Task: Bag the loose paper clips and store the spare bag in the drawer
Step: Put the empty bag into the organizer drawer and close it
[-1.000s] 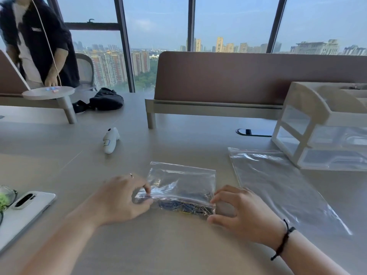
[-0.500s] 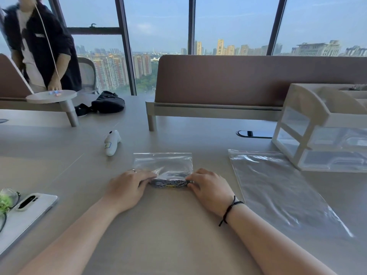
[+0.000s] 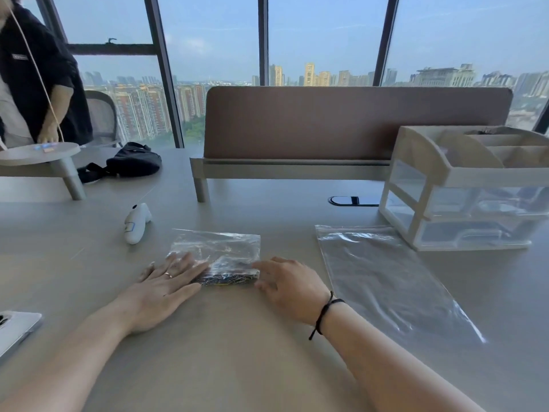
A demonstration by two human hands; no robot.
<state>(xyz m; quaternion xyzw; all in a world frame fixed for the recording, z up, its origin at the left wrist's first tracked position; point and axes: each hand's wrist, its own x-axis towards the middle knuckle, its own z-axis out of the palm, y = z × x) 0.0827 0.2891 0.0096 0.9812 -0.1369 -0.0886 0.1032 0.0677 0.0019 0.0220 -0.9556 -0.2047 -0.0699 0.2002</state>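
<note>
Head view, frame centre: flat left hand [image 3: 166, 285] and loose right hand [image 3: 286, 282] press the clip-filled zip bag [image 3: 219, 257], gripping nothing; an unsealed zip could spill clips; spare bag [image 3: 383, 278] lies right

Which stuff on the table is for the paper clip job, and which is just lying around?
For the job:
- small bag with the paper clips inside
- left hand and right hand, both pressing on it
- big spare bag
- drawer organizer

Just lying around:
- white controller
- black pouch
- white device at the left edge
</note>
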